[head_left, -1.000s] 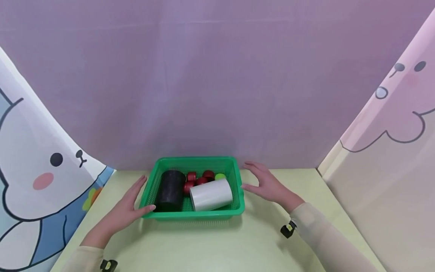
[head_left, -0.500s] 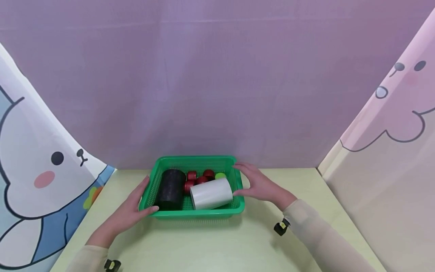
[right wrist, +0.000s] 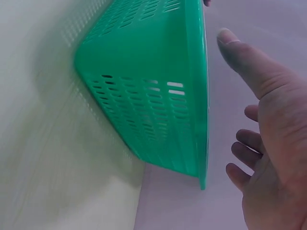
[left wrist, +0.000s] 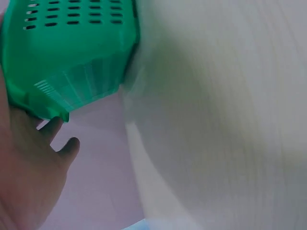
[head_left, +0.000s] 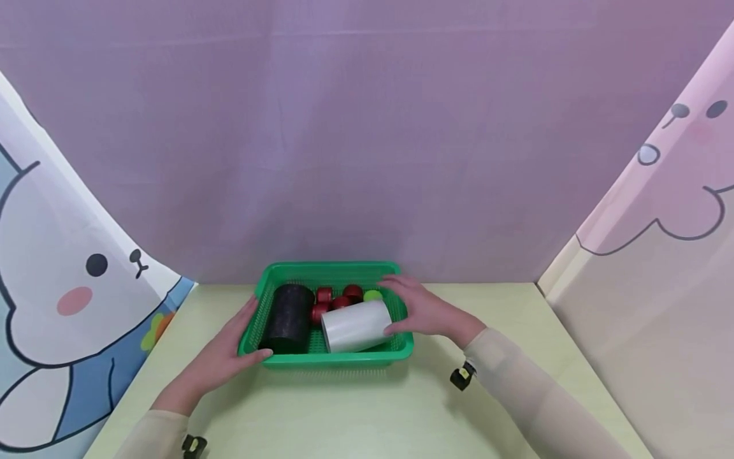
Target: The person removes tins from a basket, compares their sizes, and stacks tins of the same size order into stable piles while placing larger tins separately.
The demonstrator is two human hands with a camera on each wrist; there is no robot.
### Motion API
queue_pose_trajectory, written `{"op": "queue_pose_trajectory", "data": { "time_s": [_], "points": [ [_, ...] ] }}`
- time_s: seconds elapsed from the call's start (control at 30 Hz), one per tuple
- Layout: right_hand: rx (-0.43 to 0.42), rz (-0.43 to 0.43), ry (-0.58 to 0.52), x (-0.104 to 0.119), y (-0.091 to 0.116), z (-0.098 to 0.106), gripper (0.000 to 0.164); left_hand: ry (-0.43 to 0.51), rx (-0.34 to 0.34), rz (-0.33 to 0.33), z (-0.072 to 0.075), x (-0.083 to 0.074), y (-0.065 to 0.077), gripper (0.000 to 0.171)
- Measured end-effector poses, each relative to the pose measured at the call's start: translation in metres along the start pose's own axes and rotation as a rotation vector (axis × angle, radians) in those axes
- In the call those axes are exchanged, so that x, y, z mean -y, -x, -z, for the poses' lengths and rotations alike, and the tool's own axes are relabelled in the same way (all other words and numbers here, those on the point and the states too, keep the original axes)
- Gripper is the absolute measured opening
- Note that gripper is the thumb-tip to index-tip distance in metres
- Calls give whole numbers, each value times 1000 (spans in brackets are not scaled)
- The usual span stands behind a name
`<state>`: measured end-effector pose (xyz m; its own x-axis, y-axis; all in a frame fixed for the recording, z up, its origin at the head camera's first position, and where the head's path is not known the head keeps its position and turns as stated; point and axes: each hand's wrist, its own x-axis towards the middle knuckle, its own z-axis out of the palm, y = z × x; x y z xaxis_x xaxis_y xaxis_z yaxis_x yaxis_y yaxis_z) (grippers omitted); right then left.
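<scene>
A green plastic basket (head_left: 332,360) stands on the table. Inside, a black cylinder (head_left: 288,319) lies at the left and a white cylinder (head_left: 357,326) slants across the front right. Behind the white one are several small red round pieces (head_left: 323,295) and a light green one (head_left: 373,295). My left hand (head_left: 220,357) rests at the basket's left end, its thumb over the front left corner and fingers extended along the side. My right hand (head_left: 427,309) hovers over the right rim, fingers spread, thumb tip at the white cylinder's right end.
The pale wooden table (head_left: 344,414) extends in front of the basket. Close behind it hangs a purple cloth (head_left: 355,159). Printed cloth panels with cartoon figures (head_left: 74,268) flank both sides.
My right hand has moved left, from beside the basket to over its right rim. The left hand has shifted slightly right, closer in against the left end. The basket's contents have stayed put.
</scene>
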<state>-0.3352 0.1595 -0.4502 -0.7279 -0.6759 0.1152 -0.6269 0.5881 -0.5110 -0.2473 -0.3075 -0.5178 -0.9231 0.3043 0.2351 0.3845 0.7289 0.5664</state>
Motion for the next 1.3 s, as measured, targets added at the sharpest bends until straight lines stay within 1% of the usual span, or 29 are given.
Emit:
{"op": "queue_pose_trajectory", "data": {
  "time_s": [0.1, 0.23, 0.33, 0.4, 0.57, 0.77, 1.07, 1.3],
  "points": [
    [52, 16, 1, 3, -7, -2, 95, -55, -4, 7, -1, 0, 1, 113],
    [117, 26, 15, 8, -11, -4, 92, -69, 0, 7, -3, -2, 0, 113],
    [150, 44, 54, 12, -13, -4, 92, -68, 2, 13, -5, -3, -2, 113],
    [159, 51, 107, 14, -15, -4, 93, -68, 4, 16, -5, -4, -4, 113],
    [178, 32, 222, 19, -18, -2, 99, -80, -6, 9, -3, -7, -7, 114],
    [199, -6, 267, 17, -19, -8, 102, -80, -3, 25, -2, -10, -3, 115],
    [224, -25, 354, 24, -21, -17, 107, -76, -25, 27, -2, -14, 10, 112],
    [237, -41, 356, 27, -21, -21, 104, -62, -32, 28, -1, -18, 15, 111]
  ]
}}
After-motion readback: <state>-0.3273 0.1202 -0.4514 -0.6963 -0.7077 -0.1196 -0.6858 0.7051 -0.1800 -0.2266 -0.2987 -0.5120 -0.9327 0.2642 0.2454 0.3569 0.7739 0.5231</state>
